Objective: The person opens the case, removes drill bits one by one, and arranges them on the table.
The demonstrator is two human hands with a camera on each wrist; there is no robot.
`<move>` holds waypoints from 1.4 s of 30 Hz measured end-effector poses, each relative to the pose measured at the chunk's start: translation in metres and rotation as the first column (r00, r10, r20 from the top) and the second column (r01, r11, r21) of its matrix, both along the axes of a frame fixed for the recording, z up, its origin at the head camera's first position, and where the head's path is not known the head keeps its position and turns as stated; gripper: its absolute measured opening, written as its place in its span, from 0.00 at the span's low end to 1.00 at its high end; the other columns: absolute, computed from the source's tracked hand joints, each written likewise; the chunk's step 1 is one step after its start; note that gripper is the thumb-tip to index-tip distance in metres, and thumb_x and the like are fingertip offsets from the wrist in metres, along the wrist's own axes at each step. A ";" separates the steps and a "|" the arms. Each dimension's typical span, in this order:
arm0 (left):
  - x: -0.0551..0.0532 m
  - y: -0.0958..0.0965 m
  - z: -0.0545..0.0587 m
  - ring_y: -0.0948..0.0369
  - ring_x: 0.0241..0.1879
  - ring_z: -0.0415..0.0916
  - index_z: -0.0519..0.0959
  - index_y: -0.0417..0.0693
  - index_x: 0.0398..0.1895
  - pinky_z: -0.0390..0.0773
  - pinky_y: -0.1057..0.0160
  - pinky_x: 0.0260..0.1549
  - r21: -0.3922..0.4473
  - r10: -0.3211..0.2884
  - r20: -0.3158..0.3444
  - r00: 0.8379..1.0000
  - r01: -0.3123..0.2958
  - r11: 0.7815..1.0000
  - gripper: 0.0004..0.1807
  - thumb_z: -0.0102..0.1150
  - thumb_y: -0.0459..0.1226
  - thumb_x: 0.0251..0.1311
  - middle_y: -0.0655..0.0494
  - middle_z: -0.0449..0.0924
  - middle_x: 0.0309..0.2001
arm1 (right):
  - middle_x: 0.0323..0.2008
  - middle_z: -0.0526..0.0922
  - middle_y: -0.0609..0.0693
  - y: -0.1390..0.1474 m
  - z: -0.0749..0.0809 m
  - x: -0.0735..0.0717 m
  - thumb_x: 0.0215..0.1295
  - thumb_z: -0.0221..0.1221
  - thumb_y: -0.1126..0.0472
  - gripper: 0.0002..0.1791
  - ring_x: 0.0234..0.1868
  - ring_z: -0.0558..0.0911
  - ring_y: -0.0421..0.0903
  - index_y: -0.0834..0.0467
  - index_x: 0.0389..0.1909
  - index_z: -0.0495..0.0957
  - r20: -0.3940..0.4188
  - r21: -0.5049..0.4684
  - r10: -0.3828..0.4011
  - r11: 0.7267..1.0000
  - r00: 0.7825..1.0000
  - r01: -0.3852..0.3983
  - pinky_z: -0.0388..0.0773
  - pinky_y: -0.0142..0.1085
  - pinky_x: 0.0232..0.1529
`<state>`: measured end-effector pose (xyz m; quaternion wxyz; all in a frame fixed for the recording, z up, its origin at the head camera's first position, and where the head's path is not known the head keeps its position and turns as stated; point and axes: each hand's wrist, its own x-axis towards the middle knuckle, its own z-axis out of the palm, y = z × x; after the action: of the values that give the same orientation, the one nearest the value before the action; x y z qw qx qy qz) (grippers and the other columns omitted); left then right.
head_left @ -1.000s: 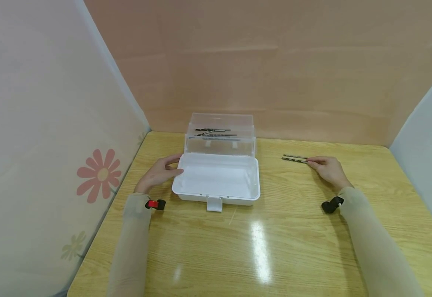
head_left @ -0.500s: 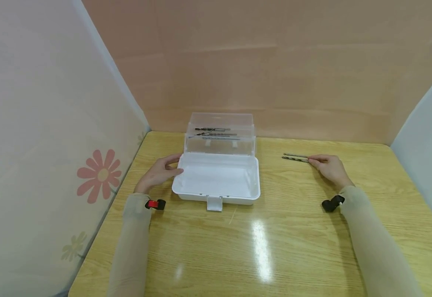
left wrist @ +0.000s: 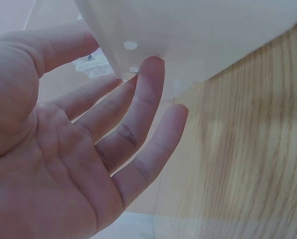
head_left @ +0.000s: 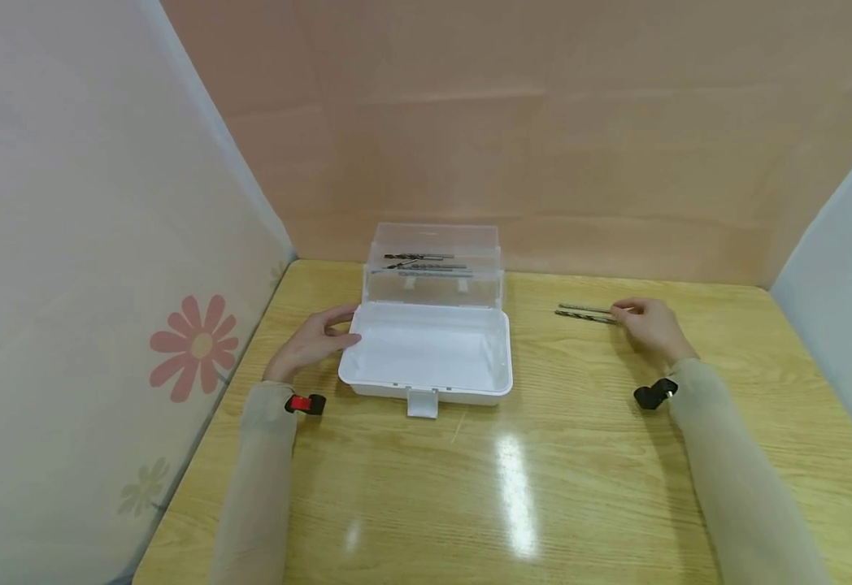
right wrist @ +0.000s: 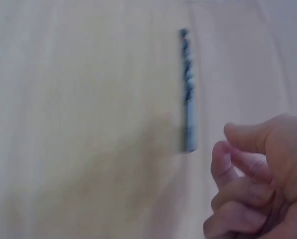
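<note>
A white plastic storage box (head_left: 426,345) stands with its lid up. My left hand (head_left: 316,340) holds its left side, thumb over the rim and fingers along the outer wall; the left wrist view shows curved fingers (left wrist: 150,84) on that wall. On the table to the right lie two drill bits, a grey one (head_left: 580,307) and a darker one (head_left: 580,315), side by side. At their right ends is my right hand (head_left: 645,325). In the right wrist view, one drill bit (right wrist: 188,89) lies apart from the loosely curled fingers, and nothing shows between thumb and index fingertip.
Several more drill bits (head_left: 426,266) lie in the translucent trays behind the box's base. A clear lid (head_left: 436,236) rises behind them, near the tan back wall (head_left: 543,146). The wooden table (head_left: 580,471) is bordered on the left by a flower-patterned panel (head_left: 141,244).
My right hand has drawn back slightly to the right, baring more of the drill bits' shanks. The bits stay in place. My left hand and the box have not moved.
</note>
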<state>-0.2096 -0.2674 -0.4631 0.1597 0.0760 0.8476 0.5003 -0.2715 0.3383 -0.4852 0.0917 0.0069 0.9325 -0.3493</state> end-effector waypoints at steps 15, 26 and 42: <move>-0.002 0.000 0.002 0.40 0.68 0.77 0.60 0.52 0.85 0.78 0.39 0.67 -0.011 0.001 0.004 1.000 0.000 1.000 0.39 0.63 0.44 0.76 0.44 0.64 0.81 | 0.69 0.76 0.68 -0.091 0.094 -0.019 0.82 0.51 0.37 0.35 0.69 0.74 0.67 0.60 0.73 0.74 -0.051 -0.001 0.176 0.984 0.983 -0.177 0.71 0.66 0.67; 0.000 0.001 0.001 0.40 0.70 0.74 0.58 0.52 0.86 0.78 0.40 0.68 -0.021 0.002 0.000 1.000 -0.002 1.000 0.40 0.63 0.44 0.76 0.45 0.61 0.83 | 0.64 0.83 0.61 -0.185 0.115 -0.039 0.80 0.59 0.51 0.21 0.63 0.81 0.60 0.60 0.63 0.84 -0.147 -0.040 0.283 0.956 0.948 -0.292 0.79 0.56 0.60; 0.001 0.000 0.001 0.40 0.67 0.76 0.59 0.53 0.86 0.80 0.41 0.66 -0.011 0.015 0.003 1.000 -0.015 1.000 0.40 0.64 0.44 0.76 0.43 0.62 0.82 | 0.59 0.88 0.57 -0.247 0.098 -0.057 0.78 0.62 0.57 0.14 0.62 0.83 0.57 0.59 0.55 0.88 -0.131 0.045 0.343 0.939 0.930 -0.340 0.78 0.55 0.67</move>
<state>-0.2084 -0.2674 -0.4620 0.1577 0.0680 0.8507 0.4969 -0.3281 0.0913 -0.3873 0.0868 -0.1781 0.9273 -0.3176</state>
